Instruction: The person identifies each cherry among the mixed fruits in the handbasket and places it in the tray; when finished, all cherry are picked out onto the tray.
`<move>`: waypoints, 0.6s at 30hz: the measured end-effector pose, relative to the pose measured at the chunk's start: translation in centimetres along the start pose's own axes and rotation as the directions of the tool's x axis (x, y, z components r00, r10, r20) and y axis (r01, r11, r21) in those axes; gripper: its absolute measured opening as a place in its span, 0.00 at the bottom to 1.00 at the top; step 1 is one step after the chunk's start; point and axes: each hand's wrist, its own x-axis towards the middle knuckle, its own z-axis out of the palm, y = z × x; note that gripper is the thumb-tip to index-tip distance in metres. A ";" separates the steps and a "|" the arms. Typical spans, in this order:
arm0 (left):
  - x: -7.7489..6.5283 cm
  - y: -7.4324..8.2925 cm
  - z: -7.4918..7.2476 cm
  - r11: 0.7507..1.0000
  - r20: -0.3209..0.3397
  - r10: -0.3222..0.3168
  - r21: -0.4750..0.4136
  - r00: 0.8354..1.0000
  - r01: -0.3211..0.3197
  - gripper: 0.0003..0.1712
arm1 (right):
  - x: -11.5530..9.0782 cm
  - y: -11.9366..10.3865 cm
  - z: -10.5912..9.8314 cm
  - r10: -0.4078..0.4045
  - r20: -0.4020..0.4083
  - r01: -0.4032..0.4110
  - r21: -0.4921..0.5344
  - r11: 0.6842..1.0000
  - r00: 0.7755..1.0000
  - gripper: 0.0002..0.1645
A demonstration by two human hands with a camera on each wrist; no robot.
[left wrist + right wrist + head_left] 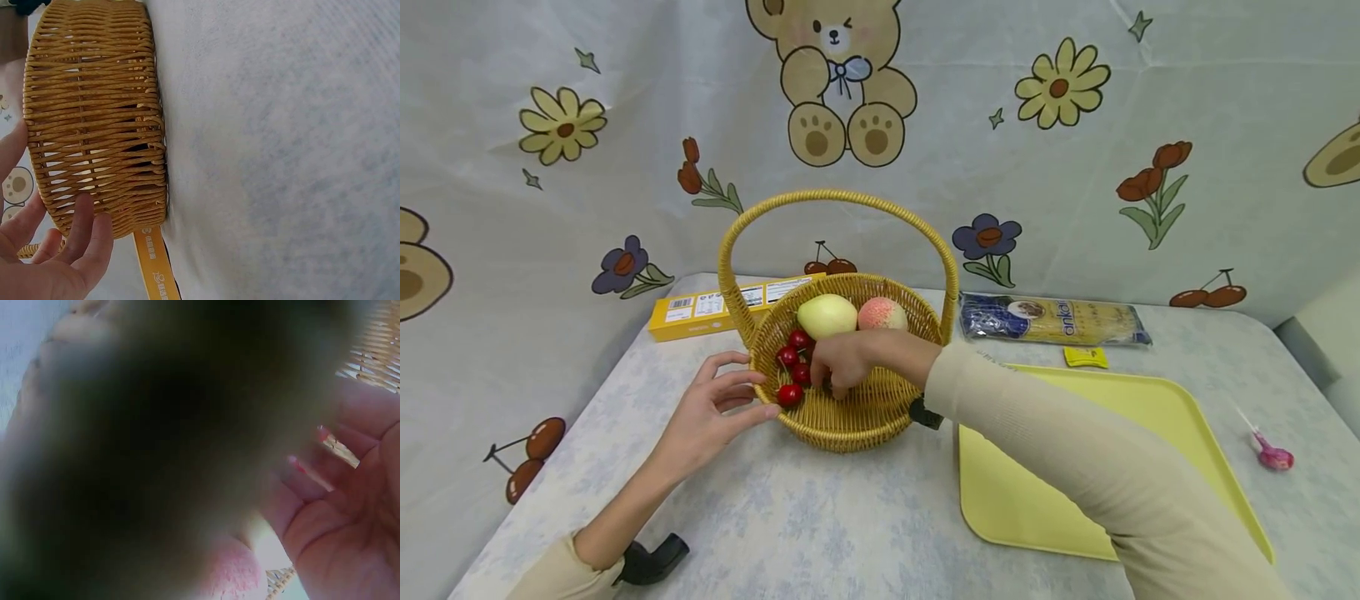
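Note:
A yellow wicker basket (pixel 844 440) with a tall arched handle stands at the middle of the table. My left hand (pixel 718 408) holds its left side, thumb at the rim and fingers against the woven wall (pixel 94 100). Inside lie several red cherries (pixel 789 395), a pale yellow pear-like fruit (pixel 827 316) and a pink peach (pixel 882 314). My right hand (pixel 844 360) reaches down into the basket beside the cherries, fingers bent downward. Its fingertips are hidden in the right wrist view by a large dark blur, and I cannot tell whether they pinch a cherry.
A yellow tray (pixel 1030 508) lies on the right, under my right forearm. Behind it are a clear and blue pasta packet (pixel 1052 320) and a small yellow packet (pixel 1086 357). A pink lollipop (pixel 1273 453) lies far right. An orange box (pixel 692 315) sits behind the basket.

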 end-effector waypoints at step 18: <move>0.1 0.2 0.1 1.000 -0.008 0.007 0.030 1.000 -0.007 0.25 | -6.9 0.0 -1.2 -0.184 -0.300 0.191 -0.005 0.982 0.936 0.07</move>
